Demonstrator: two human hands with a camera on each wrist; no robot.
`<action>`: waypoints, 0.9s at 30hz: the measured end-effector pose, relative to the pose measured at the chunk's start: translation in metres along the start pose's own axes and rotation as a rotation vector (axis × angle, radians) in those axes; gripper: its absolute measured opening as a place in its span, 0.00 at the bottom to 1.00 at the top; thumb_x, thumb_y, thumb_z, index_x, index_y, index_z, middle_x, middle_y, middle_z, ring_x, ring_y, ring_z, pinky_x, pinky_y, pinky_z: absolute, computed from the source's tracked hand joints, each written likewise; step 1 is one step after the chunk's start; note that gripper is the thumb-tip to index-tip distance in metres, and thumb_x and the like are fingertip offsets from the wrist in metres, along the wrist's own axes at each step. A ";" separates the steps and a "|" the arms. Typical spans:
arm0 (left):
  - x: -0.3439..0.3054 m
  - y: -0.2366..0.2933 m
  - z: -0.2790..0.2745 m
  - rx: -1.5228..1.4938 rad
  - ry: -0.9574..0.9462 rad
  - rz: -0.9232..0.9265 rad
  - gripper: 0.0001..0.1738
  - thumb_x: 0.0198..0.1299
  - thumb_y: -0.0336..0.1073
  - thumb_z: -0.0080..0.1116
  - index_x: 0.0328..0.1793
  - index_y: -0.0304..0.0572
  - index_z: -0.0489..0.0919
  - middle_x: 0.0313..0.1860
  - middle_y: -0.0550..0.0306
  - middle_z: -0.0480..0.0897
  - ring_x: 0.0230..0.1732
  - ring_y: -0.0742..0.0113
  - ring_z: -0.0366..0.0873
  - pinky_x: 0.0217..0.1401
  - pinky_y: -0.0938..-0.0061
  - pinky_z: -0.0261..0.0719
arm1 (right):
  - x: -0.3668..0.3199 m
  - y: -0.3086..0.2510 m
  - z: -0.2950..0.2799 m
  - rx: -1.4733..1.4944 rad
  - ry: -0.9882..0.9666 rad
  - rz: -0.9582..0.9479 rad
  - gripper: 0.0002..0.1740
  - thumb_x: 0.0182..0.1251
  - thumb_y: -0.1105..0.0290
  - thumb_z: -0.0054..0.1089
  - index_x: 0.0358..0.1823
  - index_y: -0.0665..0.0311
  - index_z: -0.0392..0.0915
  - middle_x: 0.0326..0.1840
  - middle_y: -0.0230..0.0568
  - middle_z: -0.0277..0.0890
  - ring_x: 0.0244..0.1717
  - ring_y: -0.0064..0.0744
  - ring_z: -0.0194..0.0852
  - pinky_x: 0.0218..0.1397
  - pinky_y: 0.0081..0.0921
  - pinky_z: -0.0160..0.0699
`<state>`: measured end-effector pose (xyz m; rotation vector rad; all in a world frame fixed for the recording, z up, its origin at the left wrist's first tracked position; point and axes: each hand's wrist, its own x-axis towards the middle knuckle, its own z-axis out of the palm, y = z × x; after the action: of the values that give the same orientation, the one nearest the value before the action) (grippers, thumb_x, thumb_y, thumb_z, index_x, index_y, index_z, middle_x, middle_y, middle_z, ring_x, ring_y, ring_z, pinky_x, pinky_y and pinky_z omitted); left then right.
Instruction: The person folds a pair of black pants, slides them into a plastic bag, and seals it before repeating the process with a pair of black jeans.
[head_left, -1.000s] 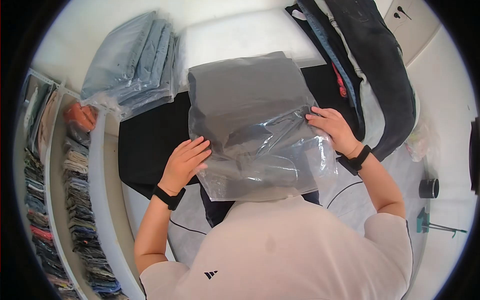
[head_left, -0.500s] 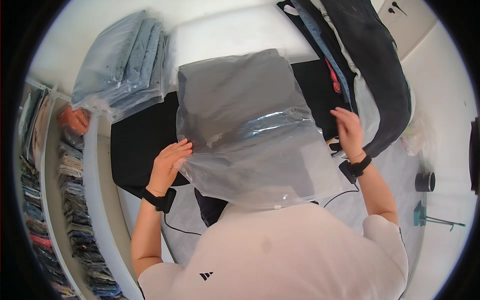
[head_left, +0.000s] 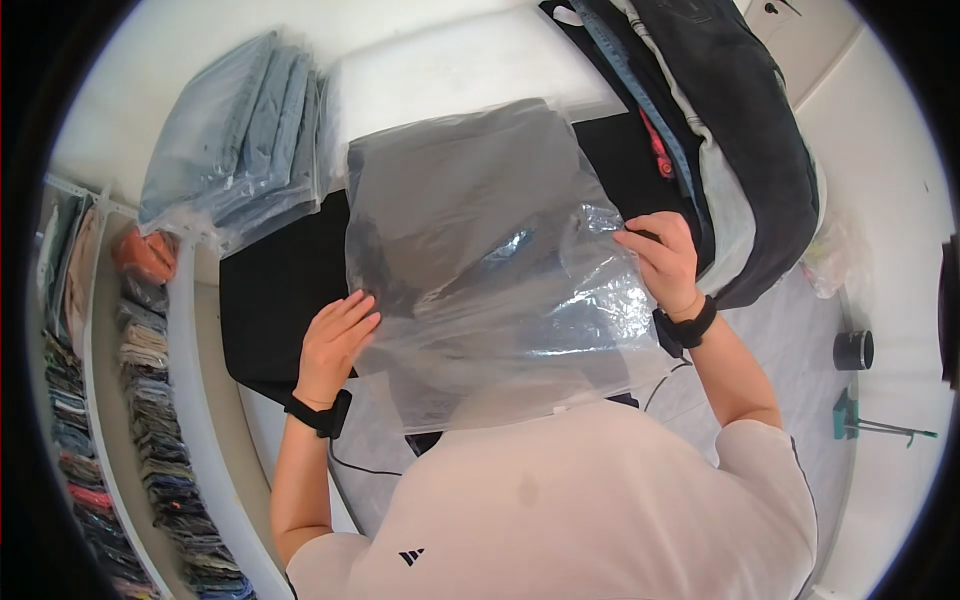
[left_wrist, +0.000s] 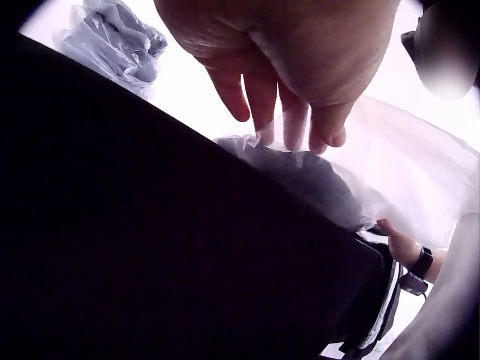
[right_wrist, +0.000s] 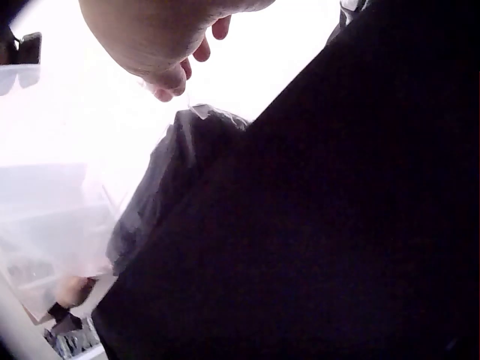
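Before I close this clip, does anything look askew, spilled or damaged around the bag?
Nothing looks spilled or visibly torn. The clear bag is creased near the right hand, and its lower end extends past the black surface toward the shirt, slightly untidy but consistent with being handled.

Transparent plastic bag (head_left: pixel 600 320), lying broadly flat across the middle of the scene, its film creased and glossy toward the right. A dark garment (head_left: pixel 455 200), folded into a smooth, roughly rectangular panel, occupies the far portion; the near portion is slack, see-through film, its near edge bearing a small white slider (head_left: pixel 560 408).
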<state>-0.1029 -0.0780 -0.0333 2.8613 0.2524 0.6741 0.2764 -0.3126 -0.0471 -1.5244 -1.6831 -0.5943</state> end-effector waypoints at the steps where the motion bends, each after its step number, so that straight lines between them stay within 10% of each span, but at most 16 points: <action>1: -0.001 0.000 0.000 -0.004 -0.001 -0.002 0.16 0.49 0.29 0.65 0.47 0.41 0.82 0.56 0.54 0.80 0.62 0.56 0.74 0.62 0.61 0.71 | -0.001 -0.001 -0.001 -0.083 0.032 -0.031 0.20 0.41 0.81 0.64 0.41 0.58 0.81 0.38 0.35 0.75 0.39 0.38 0.72 0.43 0.33 0.69; 8: 0.001 0.003 0.003 -0.022 -0.007 0.019 0.16 0.49 0.30 0.65 0.47 0.41 0.83 0.55 0.54 0.80 0.61 0.55 0.75 0.61 0.62 0.71 | -0.027 0.004 0.020 0.119 0.093 0.478 0.20 0.48 0.82 0.62 0.45 0.60 0.79 0.44 0.39 0.78 0.46 0.42 0.74 0.53 0.35 0.69; 23: 0.002 0.012 -0.001 -0.066 -0.033 0.090 0.18 0.46 0.35 0.67 0.46 0.41 0.82 0.54 0.54 0.81 0.60 0.55 0.75 0.61 0.63 0.72 | 0.001 0.001 -0.012 0.039 -0.345 -0.194 0.14 0.53 0.74 0.63 0.43 0.61 0.82 0.55 0.38 0.78 0.60 0.42 0.72 0.62 0.38 0.65; 27: 0.012 0.002 -0.001 -0.347 -0.023 -0.069 0.09 0.56 0.34 0.59 0.39 0.38 0.83 0.41 0.52 0.85 0.47 0.57 0.82 0.52 0.69 0.76 | 0.011 0.015 -0.011 0.261 -0.416 0.035 0.09 0.58 0.71 0.61 0.40 0.61 0.82 0.43 0.37 0.83 0.50 0.37 0.79 0.62 0.35 0.68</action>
<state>-0.0927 -0.0771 -0.0275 2.5160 0.2066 0.6039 0.2938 -0.3123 -0.0344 -1.5512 -1.9463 -0.0284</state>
